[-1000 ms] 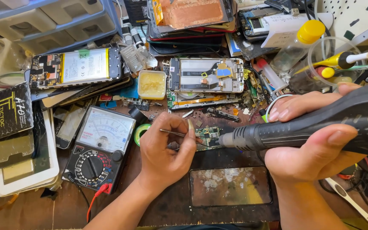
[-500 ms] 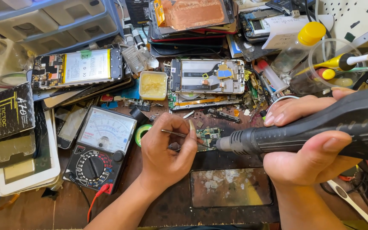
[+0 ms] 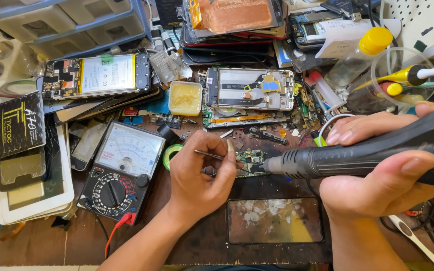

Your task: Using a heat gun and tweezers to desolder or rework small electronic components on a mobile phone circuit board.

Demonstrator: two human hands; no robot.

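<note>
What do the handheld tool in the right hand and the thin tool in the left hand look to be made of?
The black handpiece in the right hand looks like matte moulded plastic with a ribbed, possibly rubbery collar near its nozzle. The tweezers in the left hand look like bare metal: thin, grey, with a slight sheen.

bright even light | soft shadows | sharp | edges slightly bowed
</note>
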